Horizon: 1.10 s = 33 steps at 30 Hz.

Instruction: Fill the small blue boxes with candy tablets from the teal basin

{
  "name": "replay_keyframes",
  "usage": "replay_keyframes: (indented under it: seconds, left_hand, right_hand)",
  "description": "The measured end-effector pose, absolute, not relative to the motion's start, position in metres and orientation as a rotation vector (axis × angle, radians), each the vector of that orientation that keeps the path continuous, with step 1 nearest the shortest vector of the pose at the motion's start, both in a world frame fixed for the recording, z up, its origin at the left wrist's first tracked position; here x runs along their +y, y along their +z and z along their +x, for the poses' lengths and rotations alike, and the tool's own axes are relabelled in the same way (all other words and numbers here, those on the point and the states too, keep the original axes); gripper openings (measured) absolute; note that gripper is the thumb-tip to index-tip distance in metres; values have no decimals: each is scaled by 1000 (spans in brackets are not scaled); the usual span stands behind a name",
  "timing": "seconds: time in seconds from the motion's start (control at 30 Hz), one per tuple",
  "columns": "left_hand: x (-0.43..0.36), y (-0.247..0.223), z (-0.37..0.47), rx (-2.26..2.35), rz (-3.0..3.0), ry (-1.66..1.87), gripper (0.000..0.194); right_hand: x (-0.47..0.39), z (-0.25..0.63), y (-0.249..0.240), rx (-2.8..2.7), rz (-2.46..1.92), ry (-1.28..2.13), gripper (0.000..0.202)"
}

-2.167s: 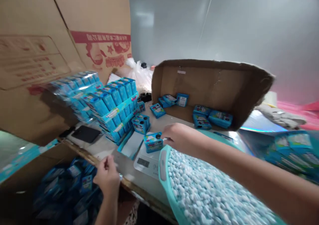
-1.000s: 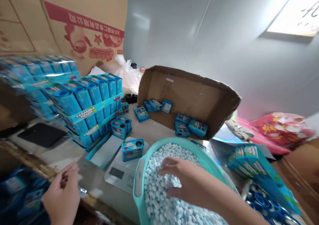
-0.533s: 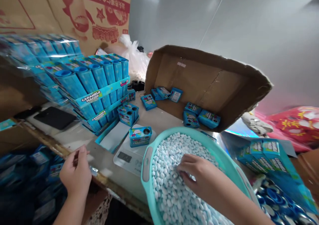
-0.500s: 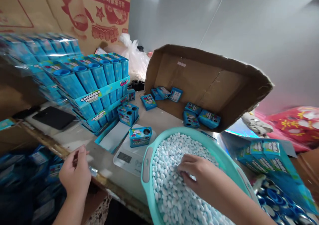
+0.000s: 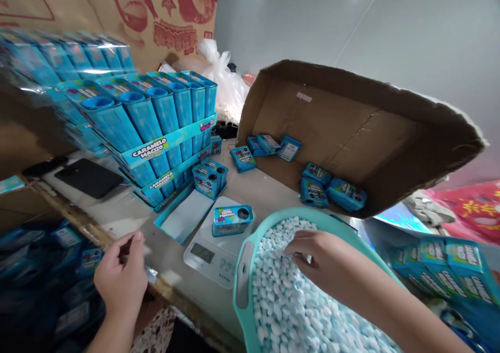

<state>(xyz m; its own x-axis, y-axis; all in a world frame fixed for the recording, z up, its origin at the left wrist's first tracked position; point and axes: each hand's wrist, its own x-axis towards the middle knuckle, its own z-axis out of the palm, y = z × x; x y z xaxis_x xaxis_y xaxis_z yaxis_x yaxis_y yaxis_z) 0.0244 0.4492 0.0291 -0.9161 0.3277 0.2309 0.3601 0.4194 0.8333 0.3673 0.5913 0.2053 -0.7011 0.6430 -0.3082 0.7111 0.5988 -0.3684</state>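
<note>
Locate blue box [image 5: 230, 223] on scale [image 5: 221, 269] at frame centre, with long axis roughly left-to-right, between left hand [image 5: 122, 275] at lower left and nearer right hand [image 5: 322, 254] over pale pellets [image 5: 300, 306]. Note hands well apart, with fingers curled; impossible to tell contents of either grip.

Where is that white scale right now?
In the head view, the white scale lies on the table, left of centre, between the shallow blue tray on its left and the turquoise basin on its right, with a blue box on top.
</note>
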Motion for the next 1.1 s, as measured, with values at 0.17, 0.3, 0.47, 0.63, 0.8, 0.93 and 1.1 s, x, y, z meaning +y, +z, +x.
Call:
replay_keyframes:
  seconds: [0.17, 0.3, 0.47, 0.63, 0.8, 0.93, 1.1]
  left_hand:
    - [450, 34, 27, -2603, -708, -1583, 37]
    - [450, 37, 28, -2586, -742, -1573, 40]
    - [449, 37, 27, -2596, -735, -1591, 37]
    - [449, 40, 28, -2636, -649, -1558, 34]
    - [450, 41, 27, -2635, -672, -1594, 33]
    - [449, 39, 25, -2619, -705, -1575, 32]
    - [448, 33, 22, -2604, -710, -1542, 34]
  right_hand:
    - [588, 373, 227, 2771, 1259, -827, 24]
    - [601, 337, 247, 3031, 1207, -804, 25]
    - [620, 281, 233, 3185, 1051, -667, 20]
    - [615, 268, 208, 3171, 858, -509, 23]
    - [610, 275, 201, 3214, 904, -618, 20]
    - [609, 274, 201, 3238, 959, -651, 17]
    - [609, 274, 198, 3249, 1016, -634, 11]
